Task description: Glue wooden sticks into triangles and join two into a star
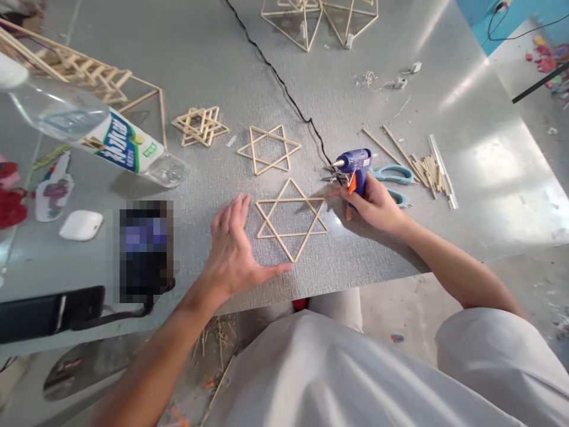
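Note:
A six-pointed star of thin wooden sticks (pixel 291 219) lies flat on the grey table (pixel 213 59) in front of me. My left hand (pixel 233 252) rests open beside the star's left edge, fingers stretched out, thumb pointing toward its lower tip. My right hand (pixel 376 204) is closed round a blue glue gun (pixel 355 169) with an orange trigger, just right of the star, its nozzle pointing left.
A second stick star (pixel 268 149) and a stacked star (pixel 200 126) lie farther back. Teal scissors (pixel 393 175) and loose sticks (pixel 427 169) sit to the right. A black cord (pixel 275 74) runs back. A water bottle (pixel 89 127), a phone (pixel 144 252) and stick frames (pixel 80 68) stand left.

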The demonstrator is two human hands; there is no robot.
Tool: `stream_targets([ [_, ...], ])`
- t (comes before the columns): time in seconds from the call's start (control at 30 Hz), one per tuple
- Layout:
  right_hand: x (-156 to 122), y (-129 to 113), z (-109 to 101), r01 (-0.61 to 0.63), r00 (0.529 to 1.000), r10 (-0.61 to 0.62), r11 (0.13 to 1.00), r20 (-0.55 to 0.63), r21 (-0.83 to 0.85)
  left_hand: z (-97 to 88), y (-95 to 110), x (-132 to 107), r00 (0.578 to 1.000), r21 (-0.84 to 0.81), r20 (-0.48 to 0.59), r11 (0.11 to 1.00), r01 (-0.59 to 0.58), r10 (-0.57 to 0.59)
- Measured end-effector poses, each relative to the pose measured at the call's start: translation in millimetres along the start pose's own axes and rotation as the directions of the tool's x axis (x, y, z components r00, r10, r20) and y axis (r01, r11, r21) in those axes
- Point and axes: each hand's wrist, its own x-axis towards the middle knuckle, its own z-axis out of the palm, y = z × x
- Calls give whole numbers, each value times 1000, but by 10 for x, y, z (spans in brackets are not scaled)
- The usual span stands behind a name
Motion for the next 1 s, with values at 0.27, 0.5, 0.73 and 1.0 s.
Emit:
stream_targets([
  [0.27,13,59,5,40,999,-40,999,-2,-26,11,-3,14,1000,23,9,999,-25,25],
  [0.5,-1,-4,8,32,999,-32,999,12,-11,7,26,35,999,29,7,998,-50,49],
  [0.73,-4,-42,16,31,999,-31,999,9,-16,8,20,37,999,16,14,999,-45,45],
  [1.0,-6,22,2,35,999,-34,999,28,-34,7,28,41,999,26,8,999,-41,41],
])
